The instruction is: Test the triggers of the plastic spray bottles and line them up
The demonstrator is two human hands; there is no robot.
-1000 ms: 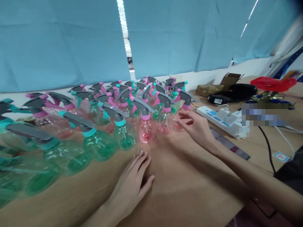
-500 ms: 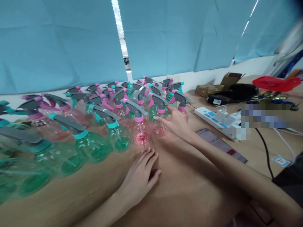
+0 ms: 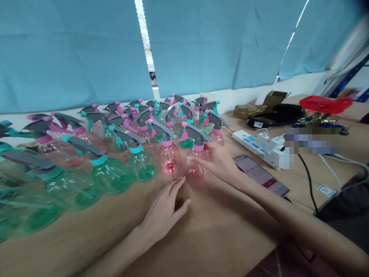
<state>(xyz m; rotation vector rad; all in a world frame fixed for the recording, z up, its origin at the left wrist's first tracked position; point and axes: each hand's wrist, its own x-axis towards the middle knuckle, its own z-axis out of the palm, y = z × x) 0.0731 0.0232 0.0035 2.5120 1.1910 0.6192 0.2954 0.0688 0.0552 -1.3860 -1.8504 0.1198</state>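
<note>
While our right hand (image 3: 223, 163) clasps a pink-collared spray bottle (image 3: 196, 172) at the frame's centre, we observe our left hand (image 3: 163, 211) at lower centre, thumb and fingers parted.

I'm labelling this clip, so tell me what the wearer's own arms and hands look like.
Both the left hand and right hand are bare, with slim fingers; no gloves, rings or watch show. The slender forearms are uncovered too: no sleeves, cables or markings visible.
</note>
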